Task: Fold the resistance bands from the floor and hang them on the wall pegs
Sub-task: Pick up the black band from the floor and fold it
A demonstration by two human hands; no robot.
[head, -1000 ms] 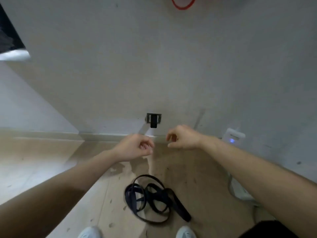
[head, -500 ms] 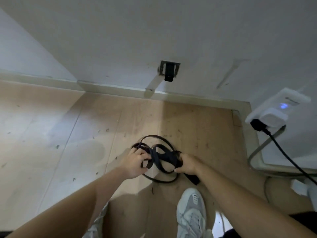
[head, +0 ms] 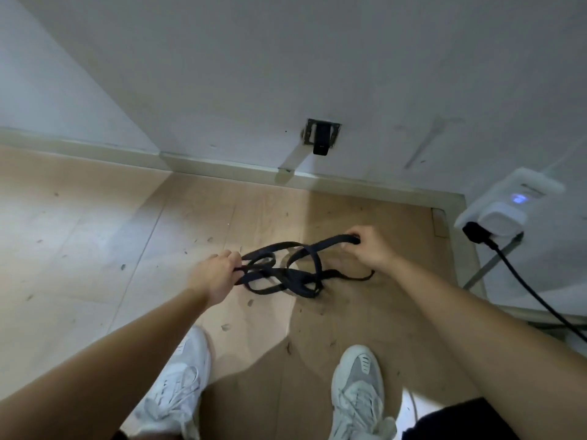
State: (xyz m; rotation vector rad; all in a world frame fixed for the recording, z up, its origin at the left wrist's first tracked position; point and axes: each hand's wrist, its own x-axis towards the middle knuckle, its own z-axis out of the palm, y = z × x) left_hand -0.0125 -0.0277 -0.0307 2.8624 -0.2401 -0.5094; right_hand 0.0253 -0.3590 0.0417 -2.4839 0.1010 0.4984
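Gathering a tangled black resistance band [head: 293, 278] from the wooden floor [head: 95, 249]: the pick-up and untangling step, ahead of any fold. The band lies at the centre of the view, stretched between both hands, with its middle sagging in several crossed loops. Whether those loops rest on the boards or hang just above them cannot be told.

The left hand [head: 216, 274], at 9 o'clock of the tangle, has its fingers curled closed round one end of the strap. The right hand [head: 370, 249], at 2 o'clock, is likewise closed, gripping a flat run of strap lifted higher than the rest. Neither hand holds anything else.

By judgement, the next move calls for drawing the hands apart to free the crossings, then bringing the two ends together into an even fold.

No hanging peg can be identified. A dark wall fitting [head: 320, 139] sits low at 12 o'clock, its purpose unclear. A white plug adapter [head: 503, 214] with a black cable [head: 524, 281] stands at 3 o'clock, well apart from the band.
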